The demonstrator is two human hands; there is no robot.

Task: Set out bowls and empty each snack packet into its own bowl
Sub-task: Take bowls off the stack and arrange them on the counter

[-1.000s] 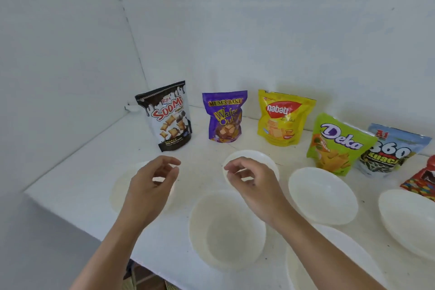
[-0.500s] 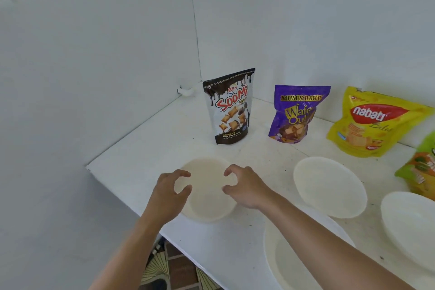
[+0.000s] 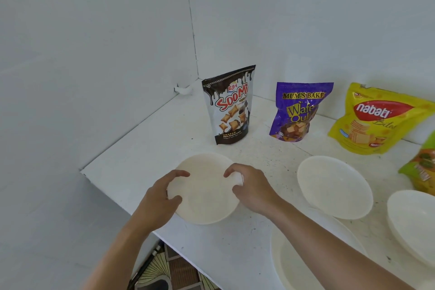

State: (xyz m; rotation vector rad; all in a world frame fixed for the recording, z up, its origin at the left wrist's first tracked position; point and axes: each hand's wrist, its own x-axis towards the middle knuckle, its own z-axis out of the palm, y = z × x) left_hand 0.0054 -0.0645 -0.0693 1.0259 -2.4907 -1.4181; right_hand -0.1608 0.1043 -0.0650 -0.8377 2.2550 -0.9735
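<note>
Both hands, left hand [image 3: 162, 198] & right hand [image 3: 250, 186], grip the rim of the leftmost bowl [image 3: 203, 189], near-left on the table [image 3: 146, 148] in front of the Soomi pack [image 3: 229, 106]. Still bowl-placing imo; next up prob settling it w/ the pack, then opening.

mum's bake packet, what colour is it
The Mum's Bake packet is purple with yellow lettering, shown in the head view.
</note>
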